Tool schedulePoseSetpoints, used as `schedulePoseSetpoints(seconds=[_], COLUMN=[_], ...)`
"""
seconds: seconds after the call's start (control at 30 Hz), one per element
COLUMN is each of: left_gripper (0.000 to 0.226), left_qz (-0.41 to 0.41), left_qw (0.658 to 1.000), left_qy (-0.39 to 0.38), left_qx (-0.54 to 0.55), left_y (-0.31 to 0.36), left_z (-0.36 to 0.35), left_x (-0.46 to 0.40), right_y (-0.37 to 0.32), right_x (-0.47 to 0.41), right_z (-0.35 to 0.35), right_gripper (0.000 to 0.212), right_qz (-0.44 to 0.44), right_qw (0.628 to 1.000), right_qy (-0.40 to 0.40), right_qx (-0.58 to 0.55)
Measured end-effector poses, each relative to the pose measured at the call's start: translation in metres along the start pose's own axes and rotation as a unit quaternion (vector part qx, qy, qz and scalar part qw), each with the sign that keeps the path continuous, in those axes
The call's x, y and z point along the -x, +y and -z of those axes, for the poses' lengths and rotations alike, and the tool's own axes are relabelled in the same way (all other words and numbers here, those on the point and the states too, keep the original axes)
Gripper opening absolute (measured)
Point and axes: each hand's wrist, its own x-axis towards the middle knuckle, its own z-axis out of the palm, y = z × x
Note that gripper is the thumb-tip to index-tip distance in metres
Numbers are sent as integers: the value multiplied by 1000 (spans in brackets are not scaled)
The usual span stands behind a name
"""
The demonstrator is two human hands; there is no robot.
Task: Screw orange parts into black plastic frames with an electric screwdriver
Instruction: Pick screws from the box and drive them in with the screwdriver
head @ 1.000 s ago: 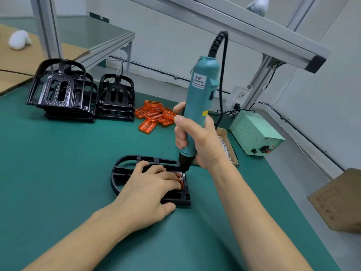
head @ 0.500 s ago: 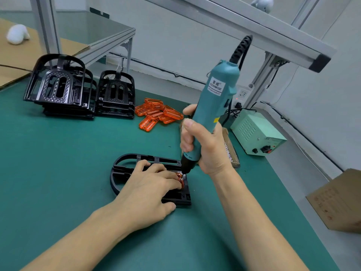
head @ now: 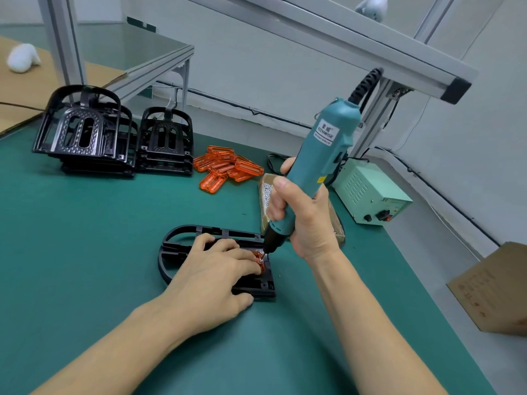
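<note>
A big green mat (head: 85,252) covers the work table, and a pale wall stands behind it. Silver metal bars (head: 328,32) cross over the top of the table. At the back of the mat are two stacks of black frames (head: 82,132), side by side; I cannot tell how many frames are in each stack. Next to them is one pile of orange parts (head: 225,166), too jumbled to count. There is one small open box of silver screws (head: 266,192), mostly hidden behind the right hand, and one light green power box (head: 370,192) near the table's right edge. One brown cardboard box (head: 493,289) sits off the table on the right. One black frame (head: 176,238) lies flat on the mat in the middle. The left hand (head: 211,275) lies on top of this frame with its fingers stretched out, pressing down on an orange part (head: 258,256) by the fingertips. The right hand (head: 302,218) has its fingers wrapped tight around one blue-green electric screwdriver (head: 325,155), which leans to the right. The tip of the tool touches the orange part just beside the left fingertips, at the frame's right end.
</note>
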Motion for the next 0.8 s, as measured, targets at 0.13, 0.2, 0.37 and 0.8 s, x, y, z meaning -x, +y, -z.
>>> schedulePoseSetpoints(seconds=[0.13,0.2,0.37,0.8], left_gripper=[49,49,49,49], left_qz=[3,1,-5,-9], left_qw=[1000,1000,1000,1000], left_qy=[-6,-8,-7,2], left_qx=[8,8,12,14], left_y=[0,-1,-2,-2], left_z=[-1,-1,-2,1], left_x=[-1,-2,-2,-3], right_y=[2,2,-2,-8], right_x=[2,3,5,7], right_z=[0,-1,-2,2], right_gripper=[15,15,15,20], right_qz=[4,5,8,-13], right_qw=[1000,1000,1000,998], right_qy=[-15,-25,-27,-17], right_qx=[11,13,12,-52])
